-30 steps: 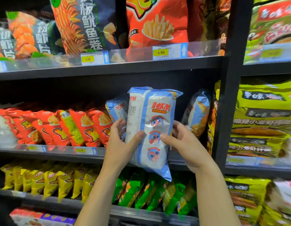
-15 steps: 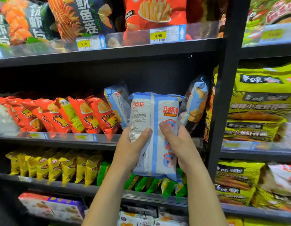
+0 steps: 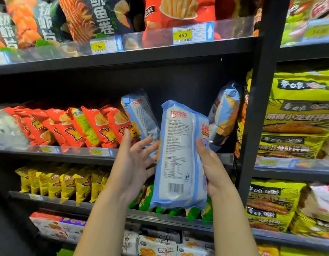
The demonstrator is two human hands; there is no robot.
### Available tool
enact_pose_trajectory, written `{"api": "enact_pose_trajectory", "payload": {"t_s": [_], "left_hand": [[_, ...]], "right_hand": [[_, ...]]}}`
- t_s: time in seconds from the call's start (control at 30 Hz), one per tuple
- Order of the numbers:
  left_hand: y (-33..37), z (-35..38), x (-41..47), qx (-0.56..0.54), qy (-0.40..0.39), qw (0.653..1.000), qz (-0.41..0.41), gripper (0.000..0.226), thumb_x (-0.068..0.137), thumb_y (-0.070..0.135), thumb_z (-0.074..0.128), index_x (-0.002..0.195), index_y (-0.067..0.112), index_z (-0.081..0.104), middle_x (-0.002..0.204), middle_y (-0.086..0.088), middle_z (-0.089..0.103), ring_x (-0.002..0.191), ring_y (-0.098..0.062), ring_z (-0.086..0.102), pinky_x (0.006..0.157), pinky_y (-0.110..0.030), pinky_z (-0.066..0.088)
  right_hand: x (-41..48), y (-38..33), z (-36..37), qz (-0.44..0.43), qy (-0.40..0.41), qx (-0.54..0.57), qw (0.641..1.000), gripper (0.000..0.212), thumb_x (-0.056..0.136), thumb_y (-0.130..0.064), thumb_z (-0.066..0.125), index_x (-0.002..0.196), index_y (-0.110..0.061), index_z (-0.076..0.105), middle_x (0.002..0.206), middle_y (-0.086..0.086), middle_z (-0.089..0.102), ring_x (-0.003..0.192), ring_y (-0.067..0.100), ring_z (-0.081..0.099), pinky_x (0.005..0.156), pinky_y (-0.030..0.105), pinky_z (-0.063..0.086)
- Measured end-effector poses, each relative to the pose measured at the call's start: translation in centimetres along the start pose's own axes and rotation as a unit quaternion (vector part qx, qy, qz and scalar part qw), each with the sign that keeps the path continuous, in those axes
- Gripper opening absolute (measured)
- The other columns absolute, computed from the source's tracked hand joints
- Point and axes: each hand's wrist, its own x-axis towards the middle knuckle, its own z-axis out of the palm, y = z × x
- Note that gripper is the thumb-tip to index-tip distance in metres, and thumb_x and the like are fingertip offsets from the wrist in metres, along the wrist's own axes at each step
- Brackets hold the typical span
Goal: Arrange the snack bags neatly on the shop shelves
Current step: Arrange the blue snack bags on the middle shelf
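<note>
My right hand (image 3: 209, 167) grips a tall white and light-blue snack bag (image 3: 178, 156) by its right edge, upright in front of the middle shelf (image 3: 71, 154), with its printed back facing me. My left hand (image 3: 134, 159) is spread, its fingers straight, just left of the bag and reaching behind its left edge. A second blue bag (image 3: 139, 115) leans left on the shelf beyond my left hand. A third blue bag (image 3: 224, 111) leans against the right upright. A gap lies between those two bags.
Red chip bags (image 3: 77, 126) fill the middle shelf to the left. Yellow bags (image 3: 58, 182) and green bags (image 3: 193, 211) line the shelf below. A black upright post (image 3: 256, 108) divides this bay from lime-green packs (image 3: 296, 117) on the right. Large bags (image 3: 178, 13) sit on the top shelf.
My left hand has let go of the bag and spread out. The bag has turned so its back faces me, held by my right hand alone.
</note>
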Motion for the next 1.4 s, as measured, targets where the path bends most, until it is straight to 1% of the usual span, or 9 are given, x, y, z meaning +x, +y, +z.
{"api": "enact_pose_trajectory", "payload": {"t_s": [0.17,0.3,0.47,0.6,0.73,0.93,1.1,1.27,1.4], "left_hand": [[1.1,0.4,-0.6,0.003,-0.011,1.000,0.002,0.084,0.091,0.079,0.039,0.142,0.015,0.058,0.132,-0.008,0.074,0.120,-0.030,0.073,0.112,-0.059,0.047],[0.8,2.0,-1.3,0.092,-0.063,0.994,0.018,0.070,0.096,0.072,0.038,0.141,0.023,0.061,0.131,0.000,0.075,0.122,-0.019,0.071,0.110,-0.050,0.050],[-1.0,2.6,-0.7,0.171,-0.086,0.981,0.021,0.058,0.098,0.062,0.063,0.147,0.033,0.055,0.136,0.007,0.072,0.122,-0.017,0.071,0.109,-0.048,0.053],[-2.1,1.9,-0.4,0.095,-0.070,0.993,-0.004,0.039,0.106,0.043,0.055,0.139,0.026,0.063,0.130,-0.007,0.075,0.119,-0.029,0.073,0.107,-0.052,0.053],[-2.2,1.1,-0.4,-0.015,-0.040,0.996,-0.080,0.056,0.094,0.062,0.056,0.130,0.023,0.073,0.125,-0.014,0.076,0.112,-0.033,0.075,0.098,-0.050,0.055],[-1.7,1.0,0.0,-0.025,-0.042,0.998,-0.049,0.063,0.084,0.061,0.060,0.134,0.024,0.069,0.123,-0.013,0.077,0.108,-0.032,0.077,0.081,-0.048,0.067],[-1.6,1.0,0.5,0.018,-0.030,0.999,0.008,0.061,0.090,0.057,0.060,0.142,0.026,0.062,0.127,-0.009,0.076,0.114,-0.033,0.075,0.091,-0.053,0.063],[-1.8,0.9,1.0,0.099,-0.039,0.992,0.074,0.053,0.097,0.048,0.067,0.144,0.027,0.057,0.132,-0.005,0.074,0.118,-0.031,0.073,0.104,-0.059,0.055],[-1.8,-0.1,1.3,0.170,-0.047,0.975,0.134,0.071,0.084,0.050,0.081,0.146,0.025,0.054,0.138,-0.003,0.071,0.127,-0.030,0.069,0.108,-0.061,0.051]], "right_hand": [[0.2,0.3,-0.3,0.027,-0.001,0.025,0.999,0.069,0.085,-0.048,0.071,0.143,-0.012,0.062,0.135,0.018,0.070,0.119,0.034,0.072,0.087,0.047,0.064],[-0.1,-0.1,0.3,0.000,-0.009,-0.045,0.999,0.057,0.087,-0.047,0.066,0.136,-0.017,0.065,0.126,0.009,0.076,0.113,0.025,0.075,0.083,0.037,0.064],[-0.6,-0.5,1.8,-0.024,0.001,-0.141,0.990,0.064,0.080,-0.050,0.076,0.131,-0.014,0.064,0.115,0.007,0.080,0.107,0.027,0.077,0.096,0.050,0.060],[-0.8,-1.8,1.8,0.021,-0.011,-0.175,0.984,0.069,0.084,-0.069,0.059,0.128,-0.016,0.067,0.111,0.010,0.080,0.103,0.029,0.078,0.096,0.049,0.059],[-0.9,-3.4,1.3,0.032,-0.019,-0.193,0.980,0.066,0.088,-0.077,0.034,0.119,-0.032,0.072,0.113,0.009,0.079,0.102,0.021,0.078,0.086,0.041,0.062],[-1.0,-4.3,1.3,0.030,-0.022,-0.210,0.977,0.077,0.081,-0.082,0.036,0.130,-0.029,0.063,0.109,0.001,0.081,0.107,0.023,0.077,0.104,0.054,0.056],[-0.9,-4.4,1.8,0.028,-0.065,-0.236,0.969,0.064,0.079,-0.075,0.045,0.119,-0.031,0.069,0.106,-0.004,0.081,0.096,0.012,0.078,0.089,0.038,0.059],[-0.3,-3.3,1.8,0.024,-0.086,-0.236,0.968,0.064,0.075,-0.051,0.076,0.127,-0.016,0.062,0.111,0.004,0.081,0.101,0.023,0.079,0.087,0.040,0.061],[0.4,-2.4,0.5,-0.001,-0.100,-0.228,0.969,0.057,0.080,-0.025,0.090,0.127,-0.009,0.063,0.119,0.011,0.078,0.111,0.030,0.075,0.094,0.045,0.061]]}}
